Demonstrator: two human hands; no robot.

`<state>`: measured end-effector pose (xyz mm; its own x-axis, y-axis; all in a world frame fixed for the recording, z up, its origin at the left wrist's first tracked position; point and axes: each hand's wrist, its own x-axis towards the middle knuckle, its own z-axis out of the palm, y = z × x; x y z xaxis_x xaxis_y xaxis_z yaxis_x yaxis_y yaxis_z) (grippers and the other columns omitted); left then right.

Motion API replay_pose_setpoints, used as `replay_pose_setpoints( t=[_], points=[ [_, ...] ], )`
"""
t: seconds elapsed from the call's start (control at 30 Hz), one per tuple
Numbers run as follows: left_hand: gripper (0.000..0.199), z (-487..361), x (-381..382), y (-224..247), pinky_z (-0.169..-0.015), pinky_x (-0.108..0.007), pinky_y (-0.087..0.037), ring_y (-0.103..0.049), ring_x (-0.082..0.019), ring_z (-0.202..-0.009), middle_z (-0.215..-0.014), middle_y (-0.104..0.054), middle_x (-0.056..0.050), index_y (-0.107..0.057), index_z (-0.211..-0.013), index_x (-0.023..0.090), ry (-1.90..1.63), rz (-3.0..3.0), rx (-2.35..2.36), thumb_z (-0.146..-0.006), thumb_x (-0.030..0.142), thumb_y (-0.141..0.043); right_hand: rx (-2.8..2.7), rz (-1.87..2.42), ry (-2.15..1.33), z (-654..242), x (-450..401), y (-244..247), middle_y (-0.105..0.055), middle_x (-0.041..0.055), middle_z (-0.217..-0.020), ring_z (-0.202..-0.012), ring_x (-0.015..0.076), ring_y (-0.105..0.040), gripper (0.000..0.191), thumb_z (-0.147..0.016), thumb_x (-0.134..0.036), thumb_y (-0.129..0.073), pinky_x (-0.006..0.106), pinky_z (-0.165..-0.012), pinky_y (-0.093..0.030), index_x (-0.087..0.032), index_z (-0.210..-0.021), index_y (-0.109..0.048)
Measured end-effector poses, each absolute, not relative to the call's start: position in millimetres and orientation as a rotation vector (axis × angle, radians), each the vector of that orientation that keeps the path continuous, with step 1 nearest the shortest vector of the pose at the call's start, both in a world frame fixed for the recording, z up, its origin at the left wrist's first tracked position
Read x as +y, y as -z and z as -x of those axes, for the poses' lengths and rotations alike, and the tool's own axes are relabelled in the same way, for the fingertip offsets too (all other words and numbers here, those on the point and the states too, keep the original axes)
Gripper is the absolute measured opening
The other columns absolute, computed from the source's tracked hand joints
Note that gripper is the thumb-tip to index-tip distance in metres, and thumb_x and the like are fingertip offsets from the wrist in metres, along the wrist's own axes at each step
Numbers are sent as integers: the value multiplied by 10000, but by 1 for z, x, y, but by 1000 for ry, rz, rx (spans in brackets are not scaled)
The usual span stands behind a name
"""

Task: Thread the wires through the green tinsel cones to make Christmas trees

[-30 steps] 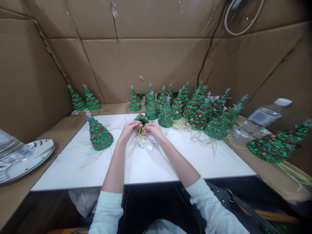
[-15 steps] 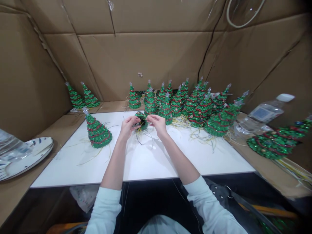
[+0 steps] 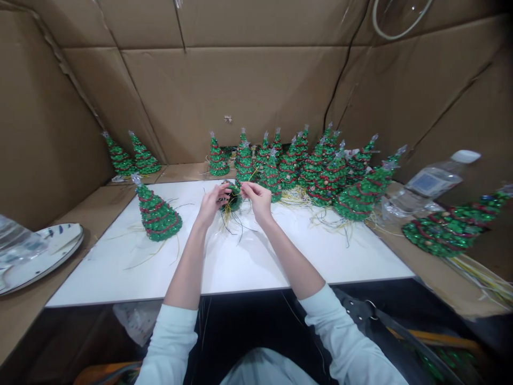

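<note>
Between my hands a small green beaded Christmas tree (image 3: 235, 202) lies tipped, its dark hollow underside facing me. Thin yellow and dark wires (image 3: 229, 215) trail from that opening onto the white board. My left hand (image 3: 211, 204) is closed on the left rim of the tree. On the other side, my right hand (image 3: 257, 202) pinches a thin yellow wire (image 3: 253, 174), whose end pokes up above the fingertips. To the left of my hands, a finished-looking tree with red garland (image 3: 158, 215) stands upright, wires spread around its base.
Several beaded trees (image 3: 289, 167) crowd the back and right of the white board (image 3: 248, 267). Two more trees stand at the back left. A plastic bottle (image 3: 430, 179) and a leaning tree (image 3: 452, 230) are at the right. At the left is a plate (image 3: 66, 247). Cardboard walls enclose the space.
My right hand has drawn slightly nearer the tree's opening, and a yellow wire now sticks up from its fingers. My left hand stays at the tree's rim. The view has shifted slightly.
</note>
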<state>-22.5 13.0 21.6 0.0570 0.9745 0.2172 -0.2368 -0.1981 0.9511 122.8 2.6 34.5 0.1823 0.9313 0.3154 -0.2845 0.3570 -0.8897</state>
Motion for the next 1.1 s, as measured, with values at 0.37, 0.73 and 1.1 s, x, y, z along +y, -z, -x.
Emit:
replay_pose_setpoints(
  t=[0.37, 0.73, 1.1],
  points=[
    [373, 21, 11, -24, -730, -285, -461, -609, -141, -736, -885, -665, -58, -694, -842, 164, -1528, -1188, 909, -497, 273, -782, -1127, 833, -1003, -112, 0, -28, -650, 16, -684, -632, 118, -592, 251, -662, -396, -626, 247, -630, -492, -162, -751, -631],
    [321, 17, 10, -27, -504, -198, -416, -552, -88, -530, -645, -624, -14, -677, -789, 138, -1536, -1133, 1033, -584, 381, -721, -1156, 926, -972, -90, -5, -27, -639, 7, -678, -575, 109, -571, 204, -693, -365, -588, 209, -527, -464, -174, -759, -616],
    [310, 17, 11, -27, -615, -219, -457, -569, -87, -620, -719, -651, -7, -676, -783, 164, -1594, -973, 962, -494, 243, -754, -1344, 1051, -822, -89, 1, -3, -665, 8, -772, -723, 139, -598, 162, -746, -272, -531, 260, -729, -477, -199, -798, -666]
  ],
)
